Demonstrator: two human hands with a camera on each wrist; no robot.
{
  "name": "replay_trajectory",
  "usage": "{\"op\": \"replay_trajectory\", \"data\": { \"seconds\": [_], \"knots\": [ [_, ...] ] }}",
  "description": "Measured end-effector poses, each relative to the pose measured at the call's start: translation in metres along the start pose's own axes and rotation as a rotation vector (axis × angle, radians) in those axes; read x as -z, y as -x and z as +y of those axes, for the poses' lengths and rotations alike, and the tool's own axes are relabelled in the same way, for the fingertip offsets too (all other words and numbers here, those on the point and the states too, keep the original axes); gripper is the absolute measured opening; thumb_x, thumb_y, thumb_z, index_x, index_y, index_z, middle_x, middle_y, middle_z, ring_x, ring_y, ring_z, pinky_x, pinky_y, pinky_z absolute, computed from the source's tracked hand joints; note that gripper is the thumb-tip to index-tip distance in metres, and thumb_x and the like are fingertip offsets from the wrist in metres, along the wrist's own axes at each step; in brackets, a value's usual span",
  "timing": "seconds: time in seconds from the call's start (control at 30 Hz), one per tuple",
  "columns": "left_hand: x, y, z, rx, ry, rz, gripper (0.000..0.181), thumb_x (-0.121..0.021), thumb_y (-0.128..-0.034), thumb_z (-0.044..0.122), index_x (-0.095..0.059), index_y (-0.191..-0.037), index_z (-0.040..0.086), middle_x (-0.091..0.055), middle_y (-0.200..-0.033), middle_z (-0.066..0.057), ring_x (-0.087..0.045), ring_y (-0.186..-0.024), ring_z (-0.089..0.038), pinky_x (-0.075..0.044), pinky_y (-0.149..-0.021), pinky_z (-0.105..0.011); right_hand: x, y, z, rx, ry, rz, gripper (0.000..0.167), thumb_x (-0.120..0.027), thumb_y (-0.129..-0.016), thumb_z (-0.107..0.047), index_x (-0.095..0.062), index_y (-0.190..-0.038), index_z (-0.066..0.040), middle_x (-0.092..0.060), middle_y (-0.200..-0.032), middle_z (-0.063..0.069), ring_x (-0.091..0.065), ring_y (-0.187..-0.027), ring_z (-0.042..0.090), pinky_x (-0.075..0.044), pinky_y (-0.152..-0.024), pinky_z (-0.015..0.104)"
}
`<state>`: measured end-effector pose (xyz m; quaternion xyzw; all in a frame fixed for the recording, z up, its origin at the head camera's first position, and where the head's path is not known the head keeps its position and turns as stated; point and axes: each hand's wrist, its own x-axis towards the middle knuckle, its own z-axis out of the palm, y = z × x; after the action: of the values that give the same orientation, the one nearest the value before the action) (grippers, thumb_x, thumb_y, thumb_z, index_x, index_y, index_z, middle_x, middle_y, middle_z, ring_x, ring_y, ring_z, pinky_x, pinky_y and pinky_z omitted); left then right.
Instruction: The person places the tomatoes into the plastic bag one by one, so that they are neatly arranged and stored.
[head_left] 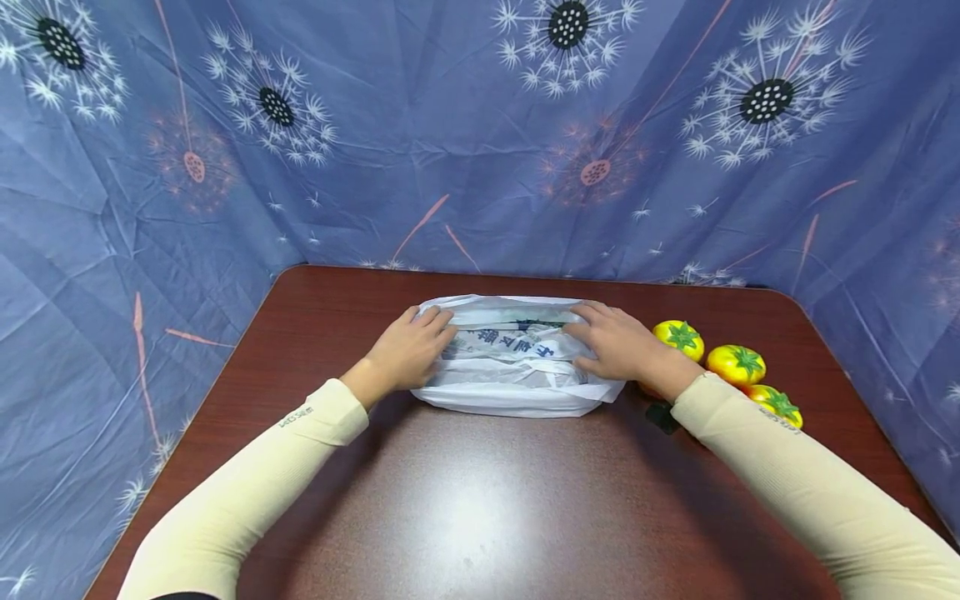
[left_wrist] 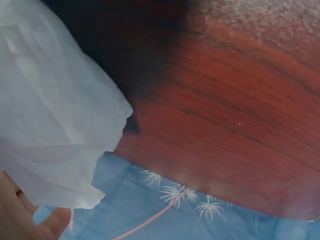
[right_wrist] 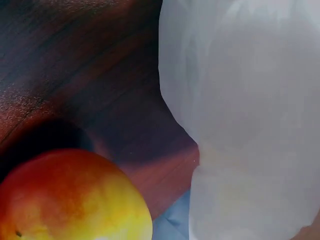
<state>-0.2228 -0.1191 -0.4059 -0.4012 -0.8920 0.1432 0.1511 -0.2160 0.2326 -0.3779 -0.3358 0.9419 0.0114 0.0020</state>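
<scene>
A white plastic bag (head_left: 491, 398) with blue printing lies on the table, its mouth spread and facing up. At its left end the left hand (head_left: 411, 348) grips the side, fingers bent over the rim. The right hand (head_left: 618, 342) grips the opposite side the same way. The left wrist view has the bag's wall (left_wrist: 55, 110) beside part of the left hand (left_wrist: 30, 217). In the right wrist view, the bag (right_wrist: 245, 110) hides nearly all of the right hand.
Several red-yellow fruits with green tops, one of them (head_left: 737, 365), lie right of the bag, partly behind the right forearm. One fruit (right_wrist: 75, 200) is close to the right wrist. A small dark object (head_left: 663, 417) sits under that forearm. Patterned blue cloth (head_left: 450, 150) hangs behind the table.
</scene>
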Motion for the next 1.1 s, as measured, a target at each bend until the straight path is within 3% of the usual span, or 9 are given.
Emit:
{"op": "replay_trajectory", "data": {
  "seconds": [0.2, 0.3, 0.57, 0.87, 1.1],
  "knots": [
    [-0.006, 0.001, -0.002, 0.010, -0.049, -0.062, 0.053, -0.066, -0.0871, 0.036, -0.054, -0.132, 0.010, -0.052, -0.145, -0.012, -0.050, -0.134, -0.029, -0.044, -0.107, -0.048, -0.003, -0.001, 0.001, -0.006, -0.005, -0.047, 0.063, -0.073, -0.084, -0.041, -0.059, -0.135, -0.005, -0.044, -0.150, 0.027, -0.039, -0.141, 0.047, -0.034, -0.115, 0.059],
    [-0.009, 0.003, -0.004, -0.004, -0.068, -0.056, 0.050, -0.063, -0.0884, 0.033, -0.056, -0.132, 0.010, -0.054, -0.143, -0.011, -0.051, -0.133, -0.029, -0.044, -0.106, -0.047, -0.005, 0.000, 0.001, -0.006, -0.008, -0.048, 0.062, -0.073, -0.085, -0.038, -0.059, -0.134, -0.003, -0.043, -0.149, 0.029, -0.039, -0.141, 0.048, -0.033, -0.117, 0.058],
    [-0.018, 0.004, -0.010, -0.068, -0.020, 0.008, 0.046, -0.062, -0.0882, 0.032, -0.059, -0.128, 0.009, -0.057, -0.138, -0.010, -0.052, -0.130, -0.028, -0.046, -0.104, -0.046, -0.003, -0.001, 0.002, -0.014, 0.009, -0.042, 0.062, -0.073, -0.085, -0.038, -0.059, -0.135, -0.004, -0.044, -0.150, 0.028, -0.039, -0.141, 0.046, -0.033, -0.116, 0.058],
    [-0.022, 0.011, -0.016, -0.101, 0.057, -0.074, 0.059, -0.060, -0.0892, 0.047, -0.056, -0.134, 0.008, -0.052, -0.147, -0.013, -0.045, -0.143, -0.029, -0.037, -0.117, -0.045, -0.003, 0.001, 0.001, -0.101, -0.013, -0.135, 0.069, -0.072, -0.083, -0.043, -0.056, -0.139, -0.005, -0.036, -0.156, 0.025, -0.030, -0.145, 0.046, -0.027, -0.117, 0.063],
    [-0.025, 0.010, -0.017, -0.118, 0.050, -0.009, 0.052, -0.064, -0.0854, 0.034, -0.057, -0.130, 0.007, -0.054, -0.144, -0.012, -0.049, -0.138, -0.029, -0.041, -0.113, -0.046, -0.010, -0.003, -0.004, -0.095, 0.016, -0.036, 0.055, -0.070, -0.088, -0.033, -0.060, -0.134, -0.004, -0.044, -0.151, 0.026, -0.037, -0.143, 0.045, -0.023, -0.119, 0.063]
  ]
}}
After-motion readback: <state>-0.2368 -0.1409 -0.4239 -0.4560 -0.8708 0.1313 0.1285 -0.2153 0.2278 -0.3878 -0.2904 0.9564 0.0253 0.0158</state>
